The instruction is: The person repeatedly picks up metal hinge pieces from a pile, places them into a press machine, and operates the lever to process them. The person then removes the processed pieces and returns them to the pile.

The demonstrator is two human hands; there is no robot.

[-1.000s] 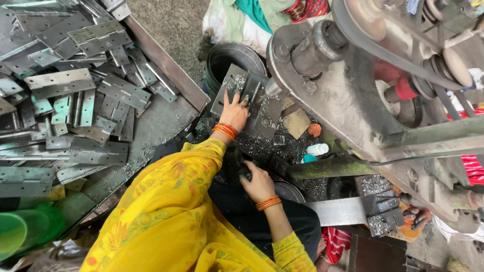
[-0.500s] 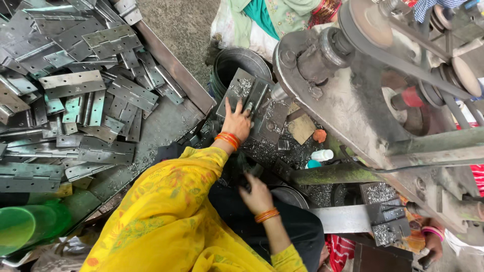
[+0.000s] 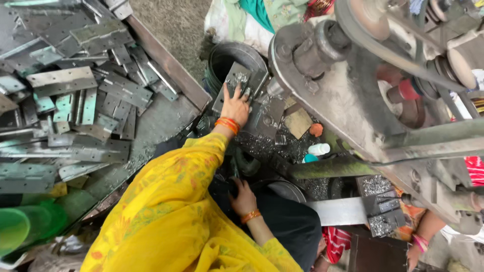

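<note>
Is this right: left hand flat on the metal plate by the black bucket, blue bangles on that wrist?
Not quite. In the head view the left hand does rest on the metal plate beside the black bucket, but the bangles on that wrist are orange, not blue.

To my left a heap of flat grey metal hinge plates (image 3: 75, 100) spreads over a tray with a raised rim (image 3: 171, 68), and green plastic tubs (image 3: 20, 229) sit at its near corner. Up on my right looms a big grey machine (image 3: 353, 111), a small white bottle (image 3: 318, 149) below it.
</note>
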